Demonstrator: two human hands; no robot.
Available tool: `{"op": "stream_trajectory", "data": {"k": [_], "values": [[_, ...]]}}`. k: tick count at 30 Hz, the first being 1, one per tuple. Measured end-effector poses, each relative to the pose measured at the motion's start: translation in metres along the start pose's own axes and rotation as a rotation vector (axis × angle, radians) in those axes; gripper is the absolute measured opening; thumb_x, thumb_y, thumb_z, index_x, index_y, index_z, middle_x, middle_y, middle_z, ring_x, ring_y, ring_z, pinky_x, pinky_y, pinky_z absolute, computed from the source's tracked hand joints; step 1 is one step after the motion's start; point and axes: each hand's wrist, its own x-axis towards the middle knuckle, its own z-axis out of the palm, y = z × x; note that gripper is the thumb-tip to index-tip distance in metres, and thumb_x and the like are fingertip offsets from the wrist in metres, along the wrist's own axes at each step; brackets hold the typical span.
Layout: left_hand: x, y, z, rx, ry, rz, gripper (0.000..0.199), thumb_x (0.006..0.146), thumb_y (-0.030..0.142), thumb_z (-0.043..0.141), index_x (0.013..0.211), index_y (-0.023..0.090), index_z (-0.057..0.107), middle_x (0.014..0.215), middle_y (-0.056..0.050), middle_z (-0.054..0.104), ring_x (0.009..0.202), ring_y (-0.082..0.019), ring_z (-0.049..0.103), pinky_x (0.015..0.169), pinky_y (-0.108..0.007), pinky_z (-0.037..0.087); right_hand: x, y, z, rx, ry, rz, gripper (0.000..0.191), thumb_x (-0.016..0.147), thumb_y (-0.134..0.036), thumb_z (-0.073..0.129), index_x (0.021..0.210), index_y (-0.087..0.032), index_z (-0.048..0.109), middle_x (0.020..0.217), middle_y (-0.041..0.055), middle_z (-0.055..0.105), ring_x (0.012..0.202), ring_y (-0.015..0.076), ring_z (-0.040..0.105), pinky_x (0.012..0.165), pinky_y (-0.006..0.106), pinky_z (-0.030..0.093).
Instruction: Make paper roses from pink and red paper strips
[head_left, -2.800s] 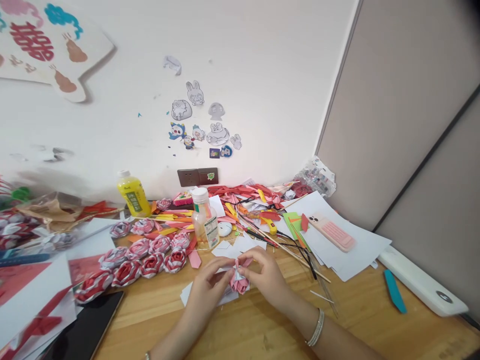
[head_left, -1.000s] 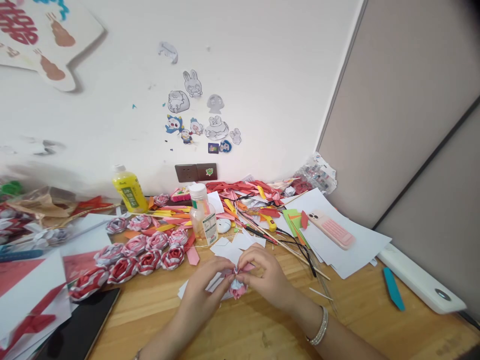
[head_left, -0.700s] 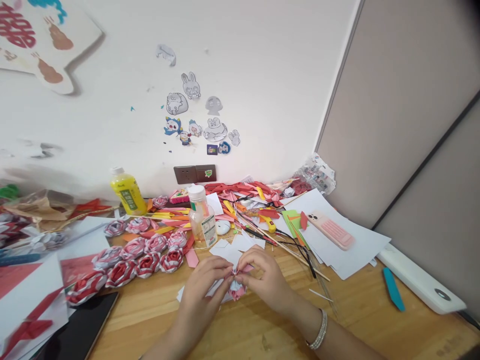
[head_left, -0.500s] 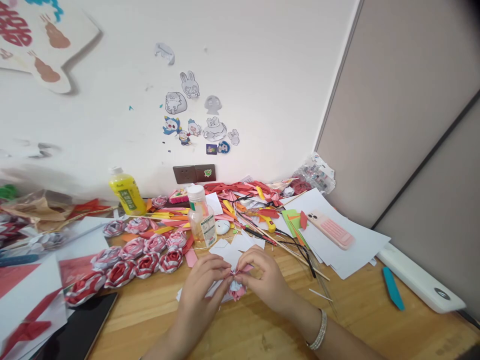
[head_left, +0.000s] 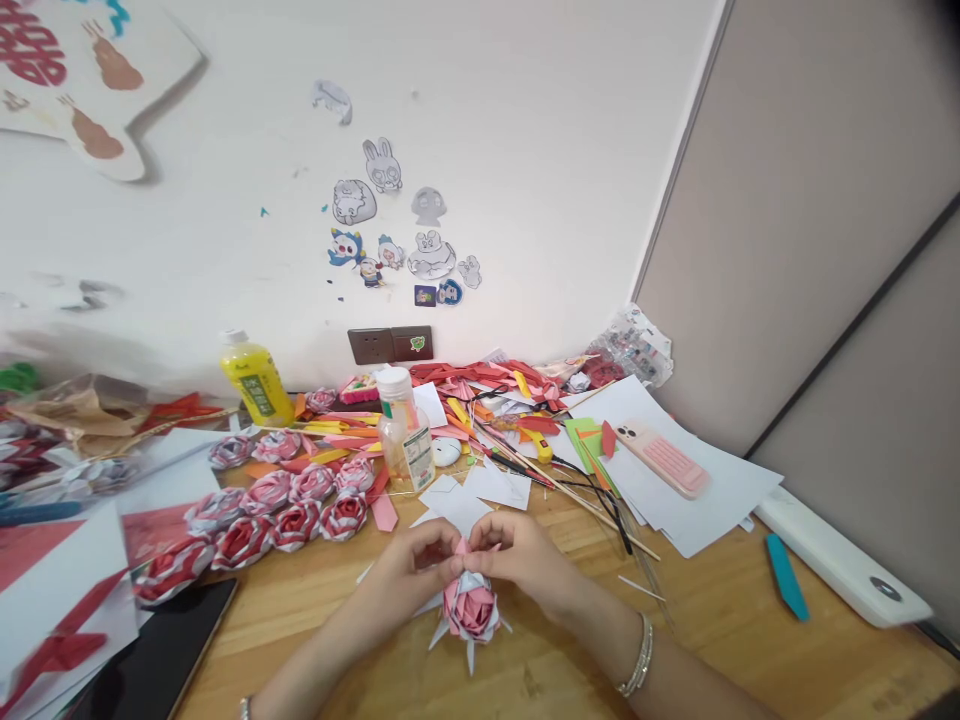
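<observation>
A pink and white folded paper flower [head_left: 472,607] is held between both hands over the wooden table, its bloom toward the near side with thin white points sticking out around it. My left hand [head_left: 426,562] pinches the flower's far end from the left, thumb and fingers closed. From the right, my right hand [head_left: 517,560] pinches the same end, its thumb close to the left thumb. The fingers hide part of the pink tip.
Finished paper roses [head_left: 296,525] stand in rows at the left, near a dark tablet [head_left: 161,650]. Behind are a clear bottle [head_left: 405,440], a yellow bottle [head_left: 257,385] and paper strips. A pink phone [head_left: 664,461] lies on white sheets at the right.
Both hands have moved slightly down toward the near side. The flower has tilted, and its pink bloom and white points, mostly hidden before, now show below the fingers.
</observation>
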Motion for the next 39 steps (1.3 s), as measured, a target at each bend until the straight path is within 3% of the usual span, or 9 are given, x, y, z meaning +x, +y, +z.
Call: {"op": "stream_trajectory", "data": {"k": [4,9,19,26,34,39], "values": [[0.006,-0.017,0.000,-0.019,-0.032,-0.044,0.038,0.070,0.053,0.063,0.069,0.016,0.056,0.061,0.002,0.056,0.058,-0.012,0.051,0.056,-0.023,0.041,0.006,0.008,-0.008,0.001,-0.046,0.085,0.035,0.058,-0.043,0.080,0.069,-0.015,0.062,0.063,-0.0031,0.059,0.058,0.0094,0.052,0.056,0.020,0.038],[0.008,-0.027,0.000,0.011,-0.042,-0.054,0.032,0.070,0.047,0.064,0.067,0.016,0.055,0.061,0.003,0.054,0.058,-0.012,0.049,0.055,-0.023,0.038,0.011,0.016,-0.017,-0.018,-0.147,0.060,0.033,0.061,-0.040,0.078,0.069,-0.014,0.060,0.065,-0.0034,0.059,0.060,0.0087,0.052,0.059,0.020,0.039],[0.007,-0.033,0.003,0.130,0.023,0.000,0.029,0.078,0.043,0.056,0.067,0.018,0.050,0.063,0.004,0.047,0.060,-0.012,0.043,0.055,-0.022,0.033,0.009,0.014,-0.009,-0.265,-0.009,-0.071,0.024,0.068,-0.031,0.073,0.071,-0.015,0.055,0.065,-0.0042,0.055,0.058,0.0090,0.050,0.055,0.021,0.038],[0.007,-0.030,0.003,0.202,0.030,0.013,0.030,0.078,0.043,0.055,0.062,0.018,0.047,0.059,0.004,0.047,0.057,-0.011,0.041,0.052,-0.021,0.031,0.007,0.015,-0.005,-0.420,0.056,-0.145,0.013,0.072,-0.018,0.066,0.067,-0.017,0.054,0.065,-0.0037,0.056,0.061,0.0105,0.051,0.056,0.021,0.039],[0.005,-0.019,0.004,0.305,0.050,0.003,0.024,0.079,0.036,0.051,0.063,0.019,0.051,0.060,0.004,0.053,0.058,-0.012,0.045,0.053,-0.021,0.032,0.003,0.007,-0.004,-0.564,0.095,-0.240,0.021,0.071,-0.011,0.065,0.057,-0.016,0.051,0.059,-0.0045,0.054,0.059,0.0100,0.049,0.055,0.019,0.036],[0.004,-0.012,0.005,0.353,0.081,-0.018,0.021,0.077,0.034,0.050,0.063,0.019,0.052,0.060,0.003,0.055,0.058,-0.014,0.046,0.055,-0.023,0.033,0.004,0.004,-0.008,-0.518,0.006,-0.201,0.010,0.074,-0.012,0.064,0.068,-0.017,0.058,0.066,-0.0035,0.059,0.063,0.0107,0.054,0.057,0.019,0.039]]}}
